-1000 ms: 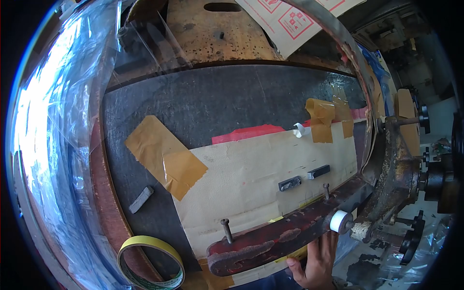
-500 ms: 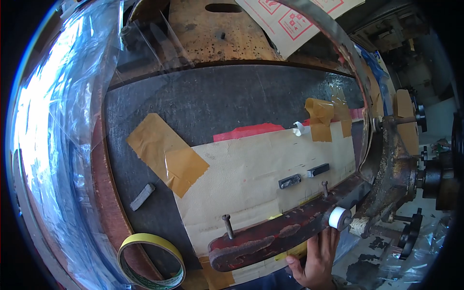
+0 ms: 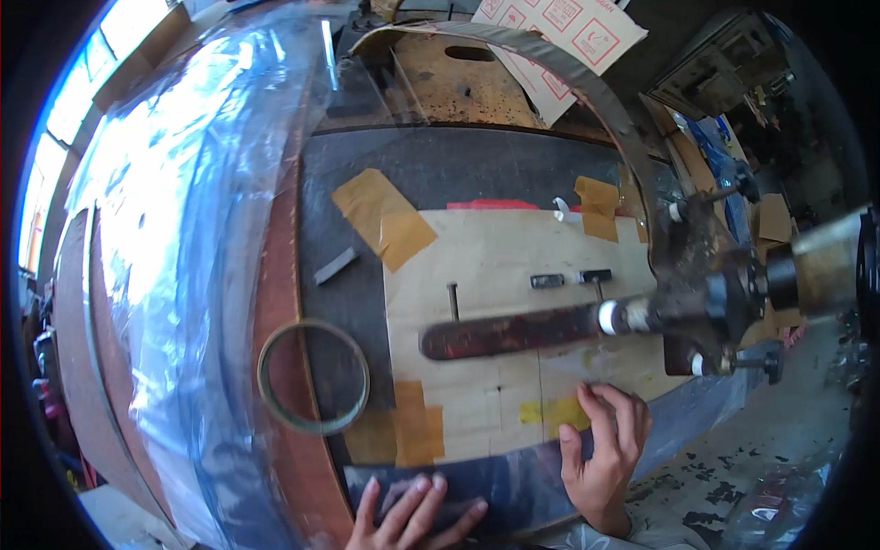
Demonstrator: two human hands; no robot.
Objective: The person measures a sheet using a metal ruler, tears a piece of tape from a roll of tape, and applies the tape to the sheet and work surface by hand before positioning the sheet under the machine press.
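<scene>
My right hand [image 3: 605, 445] reaches in from the lower right, thumb and fingers apart, its fingertips near the yellow tape [image 3: 555, 415] on the pale sheet [image 3: 477, 403]. At the bottom edge my left hand [image 3: 412, 518] lies with spread fingers on dark blue clear plastic film [image 3: 486, 477]. Neither hand holds anything that shows. Above the sheet extends a dark red metal arm [image 3: 513, 332] with upright bolts. Brown tape [image 3: 420, 422] holds the sheet's lower left corner, with more brown tape [image 3: 385, 220] at its upper left.
A tape roll [image 3: 266, 385] stands at the board's left edge. Two small dark blocks [image 3: 547, 280] lie on the sheet, and a grey bar [image 3: 335, 266] lies left of it. Clear plastic [image 3: 202, 275] covers the left side. Clamp knobs [image 3: 770, 367] stick out at right.
The view has shifted. My left hand has come into view at the bottom. The red arm has swung to a more level position, and my right hand now shows fully in front of it.
</scene>
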